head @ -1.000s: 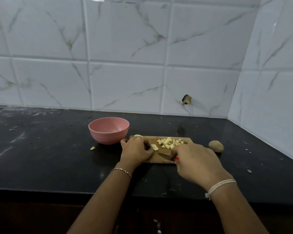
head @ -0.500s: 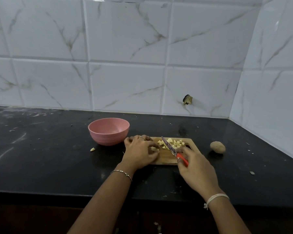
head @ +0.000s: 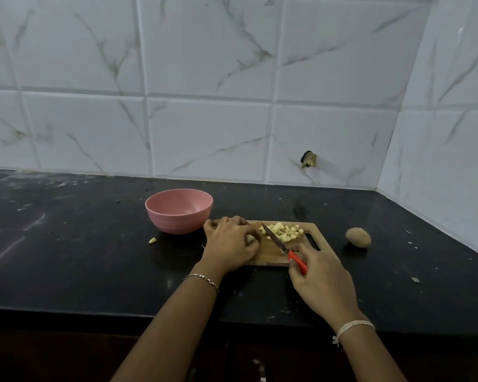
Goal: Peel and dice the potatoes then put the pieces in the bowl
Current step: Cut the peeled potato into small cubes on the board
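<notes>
The diced potato [head: 283, 232] lies in a loose heap of small, pale yellow, blocky cubes on the far half of a rectangular wooden cutting board [head: 270, 257], whose grain is a warm brown and whose right end has a slot cut through for a handle. One more pale potato chunk [head: 250, 238] sits at the left of the board, apart from the heap. The left hand [head: 229, 244] is over it, knuckles up, with the fingers curled down and pinching the chunk against the wood. A thin ring shows on one finger and a slim metal bracelet [head: 202, 278] on the wrist.

Between chunk and heap runs a small knife with an orange plastic handle [head: 279, 244]. Its narrow steel blade slants away to the left and the tip lies at the near-left edge of the cubes. The right hand [head: 320, 274] grips the handle, its fingers wrapped closed round it, at the board's near right corner. A white thread is tied round that wrist.

Just left of the board, near the left hand's knuckles, stands a round, matte pink bowl [head: 177, 226] with faint ridges on its wall. A stray pale scrap of potato [head: 153, 240] lies on the counter by the bowl's near left side. To the right, clear of the board, rests a whole brown, unpeeled, oval potato [head: 358, 237]. Everything sits on a glossy black stone counter [head: 80, 244], scuffed and dusty, backed by white marble-veined tiles [head: 204, 133].
</notes>
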### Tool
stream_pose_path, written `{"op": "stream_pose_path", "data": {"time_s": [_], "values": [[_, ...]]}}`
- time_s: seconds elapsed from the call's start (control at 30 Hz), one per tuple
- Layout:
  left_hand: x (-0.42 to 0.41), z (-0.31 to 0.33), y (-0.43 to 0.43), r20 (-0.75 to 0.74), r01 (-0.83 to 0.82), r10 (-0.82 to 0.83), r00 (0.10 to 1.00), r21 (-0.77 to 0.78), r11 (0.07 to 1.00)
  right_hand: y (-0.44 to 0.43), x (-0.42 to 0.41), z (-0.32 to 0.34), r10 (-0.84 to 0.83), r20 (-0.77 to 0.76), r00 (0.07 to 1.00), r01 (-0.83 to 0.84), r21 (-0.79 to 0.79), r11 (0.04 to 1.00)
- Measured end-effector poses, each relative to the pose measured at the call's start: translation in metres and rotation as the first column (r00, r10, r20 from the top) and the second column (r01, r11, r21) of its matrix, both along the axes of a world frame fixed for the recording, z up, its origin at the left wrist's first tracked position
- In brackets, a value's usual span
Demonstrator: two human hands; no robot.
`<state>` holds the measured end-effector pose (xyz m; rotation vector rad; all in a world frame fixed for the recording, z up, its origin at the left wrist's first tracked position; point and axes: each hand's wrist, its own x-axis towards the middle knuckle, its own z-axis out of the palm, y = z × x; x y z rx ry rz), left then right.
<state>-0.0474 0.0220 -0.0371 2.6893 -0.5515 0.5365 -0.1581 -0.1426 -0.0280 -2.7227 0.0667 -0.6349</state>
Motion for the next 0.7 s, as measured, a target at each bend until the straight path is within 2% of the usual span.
{"op": "stream_pose_path", "data": {"time_s": [0.17,0.23,0.3,0.4,0.5,0.7], "values": [[0.001,0.001,0.004,0.015,-0.147,0.147,0.989,-0.004,0.989,-0.003,0.001,-0.005,-0.017,0.054,0.998,0.019,-0.048,0.999],[0.002,0.000,0.006,0.041,-0.155,0.156,0.987,-0.024,0.988,-0.004,0.002,-0.007,0.009,0.061,0.998,-0.006,-0.055,0.998],[0.000,0.000,0.007,0.091,-0.069,0.072,0.993,-0.037,0.997,-0.003,0.003,-0.007,0.031,0.075,0.997,-0.026,-0.073,0.997],[-0.006,0.001,0.002,0.169,0.126,-0.128,0.977,0.021,0.992,-0.003,0.004,-0.006,0.036,0.090,0.995,-0.027,-0.099,0.995],[-0.010,0.000,-0.004,0.174,0.232,-0.240,0.955,0.066,0.971,-0.003,0.005,-0.006,0.052,0.088,0.995,-0.042,-0.116,0.992],[-0.011,0.001,-0.006,0.113,0.199,-0.208,0.972,0.087,0.976,-0.003,0.004,-0.005,0.053,0.112,0.992,-0.040,-0.115,0.993]]}}
